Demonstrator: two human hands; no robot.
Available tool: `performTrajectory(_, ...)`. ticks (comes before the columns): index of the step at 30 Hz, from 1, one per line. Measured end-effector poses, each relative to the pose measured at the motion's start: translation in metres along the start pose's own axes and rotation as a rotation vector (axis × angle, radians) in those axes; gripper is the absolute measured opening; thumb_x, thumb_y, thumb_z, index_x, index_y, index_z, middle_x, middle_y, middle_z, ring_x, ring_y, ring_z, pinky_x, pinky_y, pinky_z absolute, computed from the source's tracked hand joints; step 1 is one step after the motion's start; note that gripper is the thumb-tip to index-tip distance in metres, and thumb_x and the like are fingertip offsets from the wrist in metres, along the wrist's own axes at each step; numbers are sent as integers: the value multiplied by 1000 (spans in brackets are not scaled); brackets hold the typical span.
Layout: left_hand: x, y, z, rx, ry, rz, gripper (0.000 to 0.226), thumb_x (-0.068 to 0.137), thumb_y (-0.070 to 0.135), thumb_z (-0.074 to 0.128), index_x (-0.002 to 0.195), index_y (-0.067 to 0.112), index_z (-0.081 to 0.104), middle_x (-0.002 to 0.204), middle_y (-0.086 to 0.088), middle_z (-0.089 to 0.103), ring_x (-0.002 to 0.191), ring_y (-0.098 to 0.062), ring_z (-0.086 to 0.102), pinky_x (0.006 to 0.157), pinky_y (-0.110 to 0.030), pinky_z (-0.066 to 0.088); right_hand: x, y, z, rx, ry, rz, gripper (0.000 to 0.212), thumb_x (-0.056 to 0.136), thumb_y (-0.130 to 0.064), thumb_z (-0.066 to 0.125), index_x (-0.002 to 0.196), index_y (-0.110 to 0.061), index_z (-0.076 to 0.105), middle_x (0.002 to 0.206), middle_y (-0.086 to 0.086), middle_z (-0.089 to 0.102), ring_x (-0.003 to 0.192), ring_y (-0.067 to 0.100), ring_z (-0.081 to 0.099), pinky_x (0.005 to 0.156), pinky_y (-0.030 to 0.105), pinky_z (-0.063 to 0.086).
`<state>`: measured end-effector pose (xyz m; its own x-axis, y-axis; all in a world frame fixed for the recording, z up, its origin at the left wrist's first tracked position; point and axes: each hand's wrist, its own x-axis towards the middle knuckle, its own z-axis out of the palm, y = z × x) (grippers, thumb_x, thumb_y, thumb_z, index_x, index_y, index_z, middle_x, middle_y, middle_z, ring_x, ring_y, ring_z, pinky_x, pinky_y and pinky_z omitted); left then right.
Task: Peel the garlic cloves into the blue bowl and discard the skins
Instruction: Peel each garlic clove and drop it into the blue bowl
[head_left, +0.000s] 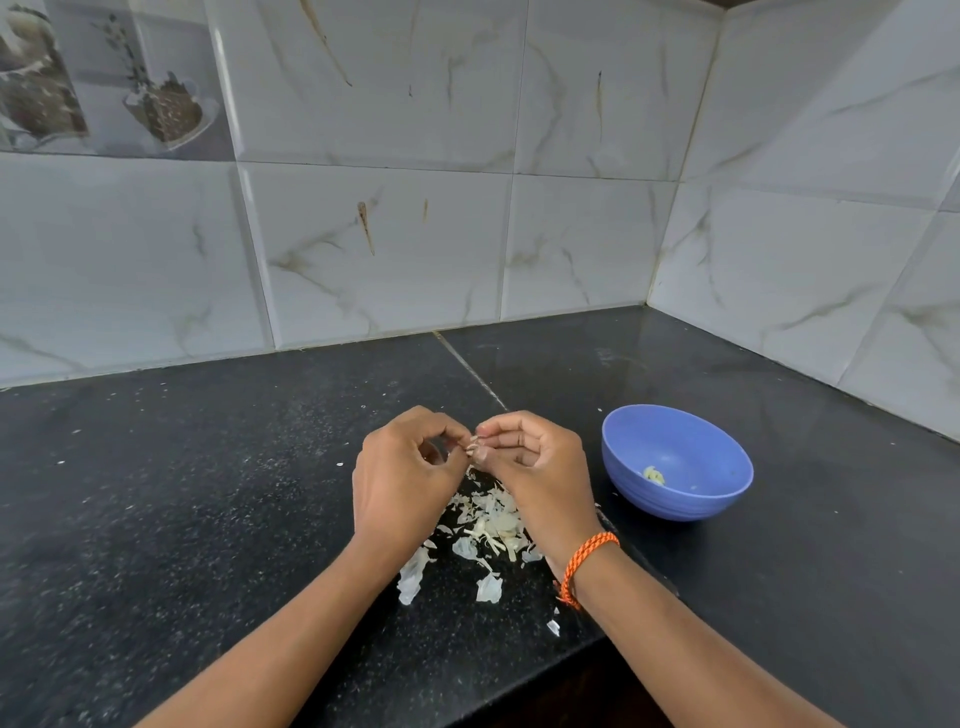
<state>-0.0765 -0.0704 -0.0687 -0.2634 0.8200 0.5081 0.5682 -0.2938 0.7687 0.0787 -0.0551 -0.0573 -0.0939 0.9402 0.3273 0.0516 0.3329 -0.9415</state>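
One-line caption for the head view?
Both hands, left hand and right hand, pinch a garlic clove above skins beside blue bowl.

- Left hand (402, 480) and right hand (535, 467): fingertips meet, pinching one garlic clove (474, 446) above the counter (208, 493).
- Garlic skins (483, 525): loose pile under the hands, near the counter's front edge.
- Blue bowl (675, 462): right of the hands, toward the right wall, holding a pale peeled clove (653, 475).
- Orange cord bracelet (584, 564): on the right wrist.
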Motion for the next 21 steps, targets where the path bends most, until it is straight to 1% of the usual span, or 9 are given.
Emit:
performTrajectory(4, -3, 5, 1, 1, -51, 52, 23, 89, 18, 80, 89, 41, 80, 92, 23, 74, 77, -7, 68, 68, -40, 60, 3, -1, -7, 14, 63, 38, 22, 85, 1, 85, 100, -14, 78, 91, 4, 81, 90, 16, 79, 83, 33, 65)
performTrajectory(7, -4, 9, 3, -49, -119, 85, 17, 91, 30, 72, 98, 40, 83, 98, 22, 75, 84, -7, 70, 73, -39, 59, 4, -2, -13, -27, 116, 3, 24, 86, 1, 83, 102, -16, 76, 90, 1, 81, 88, 13, 79, 80, 33, 65)
performTrajectory(9, -4, 9, 4, -69, -111, 92, 16, 92, 35, 71, 100, 40, 85, 98, 23, 76, 85, -8, 71, 73, -38, 58, 4, -2, -16, -75, 136, -37, 24, 86, 0, 83, 101, -18, 75, 88, -1, 81, 86, 11, 78, 78, 30, 65)
performTrajectory(12, -1, 6, 2, -94, -78, 69, 9, 95, 31, 81, 96, 39, 85, 94, 24, 78, 78, -9, 73, 71, -40, 61, 2, 0, -19, -158, 159, -95, 25, 86, -3, 85, 100, -21, 75, 88, -4, 79, 85, 8, 77, 77, 27, 64)
performTrajectory(16, 1, 5, -1, -65, -30, 29, 12, 86, 35, 91, 81, 41, 82, 87, 24, 77, 74, -10, 73, 68, -47, 62, 0, -2, -28, -127, 108, -123, 25, 88, -4, 83, 104, -22, 75, 89, -4, 79, 86, 12, 77, 81, 26, 63)
performTrajectory(19, 0, 7, -3, -29, -32, 23, 14, 83, 40, 92, 76, 42, 80, 85, 24, 76, 72, -10, 72, 67, -46, 61, -2, -1, -35, -150, 49, -161, 23, 89, -8, 83, 106, -21, 75, 90, -5, 79, 89, 15, 77, 82, 29, 63)
performTrajectory(21, -1, 8, -2, -2, -38, 40, 15, 86, 46, 89, 76, 41, 79, 85, 24, 75, 70, -9, 70, 64, -42, 60, -3, 2, -38, -166, 27, -182, 20, 91, -9, 82, 106, -22, 76, 92, -6, 79, 92, 16, 77, 83, 32, 64)
